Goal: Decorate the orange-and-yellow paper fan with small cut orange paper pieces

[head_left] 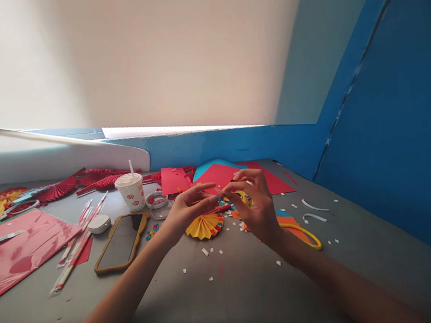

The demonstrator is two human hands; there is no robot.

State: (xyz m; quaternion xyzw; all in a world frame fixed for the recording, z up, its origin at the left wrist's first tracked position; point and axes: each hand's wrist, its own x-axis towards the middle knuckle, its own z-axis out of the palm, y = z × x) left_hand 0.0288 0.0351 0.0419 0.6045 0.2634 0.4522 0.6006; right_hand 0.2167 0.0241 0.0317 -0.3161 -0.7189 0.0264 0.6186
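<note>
Yellow paper fan [204,226] lies below the left hand [188,208] and right hand [254,207], fingers [203,190] curled together, grasp unclear.

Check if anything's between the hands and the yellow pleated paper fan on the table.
Nothing visible blocks the left hand, which sits right over the yellow pleated paper fan. On the right hand's side, a thin red stick lies in the way near the fan's top edge, with small paper scraps nearby.

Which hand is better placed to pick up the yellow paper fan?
Probably the left hand: it hangs right over the yellow paper fan, while the right hand sits farther to the side, beyond the fan's edge.
</note>
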